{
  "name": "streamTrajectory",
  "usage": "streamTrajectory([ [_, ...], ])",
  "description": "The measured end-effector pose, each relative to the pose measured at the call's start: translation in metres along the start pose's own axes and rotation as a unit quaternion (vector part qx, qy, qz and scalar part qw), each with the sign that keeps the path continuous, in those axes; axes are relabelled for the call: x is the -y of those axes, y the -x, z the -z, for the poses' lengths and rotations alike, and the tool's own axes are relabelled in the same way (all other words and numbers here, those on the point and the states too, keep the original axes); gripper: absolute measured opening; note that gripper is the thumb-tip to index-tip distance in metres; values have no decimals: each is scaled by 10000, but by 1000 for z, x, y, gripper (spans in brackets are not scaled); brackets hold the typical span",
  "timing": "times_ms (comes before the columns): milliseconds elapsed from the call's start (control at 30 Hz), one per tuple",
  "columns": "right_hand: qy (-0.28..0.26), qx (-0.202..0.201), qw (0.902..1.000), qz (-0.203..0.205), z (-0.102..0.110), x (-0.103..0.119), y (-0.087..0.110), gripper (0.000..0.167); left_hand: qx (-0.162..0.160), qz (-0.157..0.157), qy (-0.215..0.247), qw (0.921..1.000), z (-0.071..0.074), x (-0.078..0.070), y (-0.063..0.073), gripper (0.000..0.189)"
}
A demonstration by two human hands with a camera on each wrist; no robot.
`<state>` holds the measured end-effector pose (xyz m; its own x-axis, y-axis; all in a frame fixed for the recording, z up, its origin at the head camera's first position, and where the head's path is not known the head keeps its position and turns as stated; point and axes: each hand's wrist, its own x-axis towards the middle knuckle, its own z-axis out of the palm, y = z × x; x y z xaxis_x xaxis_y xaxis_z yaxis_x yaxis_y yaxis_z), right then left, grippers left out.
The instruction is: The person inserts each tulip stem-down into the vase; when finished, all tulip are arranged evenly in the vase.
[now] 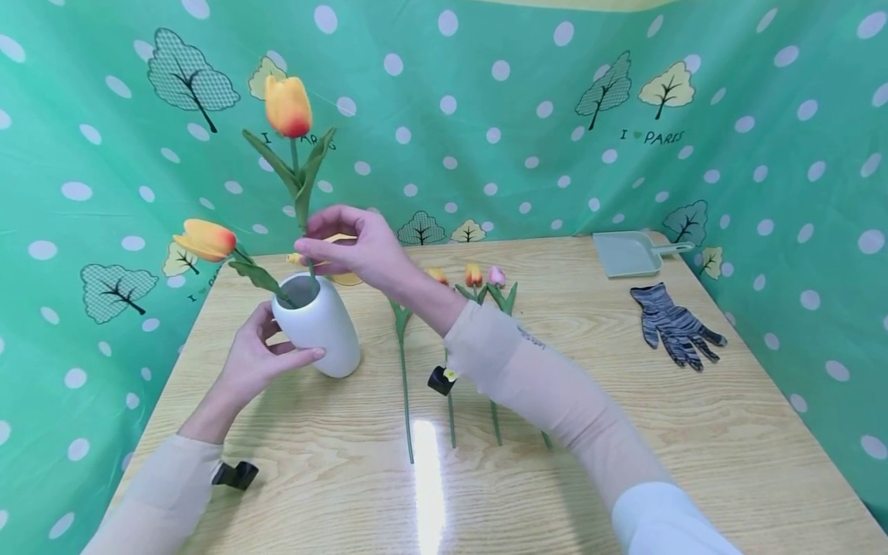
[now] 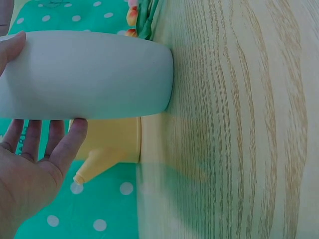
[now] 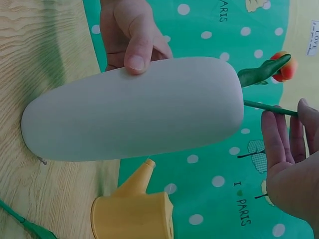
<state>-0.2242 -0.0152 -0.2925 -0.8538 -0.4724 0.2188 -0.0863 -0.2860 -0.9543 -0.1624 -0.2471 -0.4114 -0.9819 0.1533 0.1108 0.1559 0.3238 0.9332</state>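
Observation:
A white vase [image 1: 324, 331] stands on the table, tilted slightly. My left hand [image 1: 258, 361] holds its side, thumb toward the front and fingers round the far left. Above the vase mouth, my right hand [image 1: 368, 250] pinches the green stem of an orange-yellow tulip [image 1: 287, 108], whose lower end goes into the opening. A second yellow-red tulip [image 1: 208, 240] is in the vase and leans left over the rim. In the right wrist view the held stem [image 3: 266, 107] runs from the fingers into the vase; its lower end is hidden inside.
Several tulips lie on the table to the right, partly under my right forearm, including an orange one [image 1: 474, 275] and a pink one [image 1: 496, 277]. A yellow watering can [image 3: 134, 214] stands behind the vase. Farther right are a dustpan [image 1: 627, 254] and a grey knit glove [image 1: 674, 325].

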Motion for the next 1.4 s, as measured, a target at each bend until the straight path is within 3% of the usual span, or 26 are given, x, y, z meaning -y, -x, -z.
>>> streamTrajectory([
  [333, 638, -45, 9977, -209, -6, -2, -1, 26, 9, -45, 19, 10000, 1, 1, 0, 78],
  [1033, 1044, 54, 9919, -717, -6, -5, -7, 29, 22, 67, -28, 10000, 1, -1, 0, 79],
  [1400, 1576, 185, 9857, -573, -5, -8, -9, 31, 10, 46, -115, 9999, 1, 0, -1, 81],
])
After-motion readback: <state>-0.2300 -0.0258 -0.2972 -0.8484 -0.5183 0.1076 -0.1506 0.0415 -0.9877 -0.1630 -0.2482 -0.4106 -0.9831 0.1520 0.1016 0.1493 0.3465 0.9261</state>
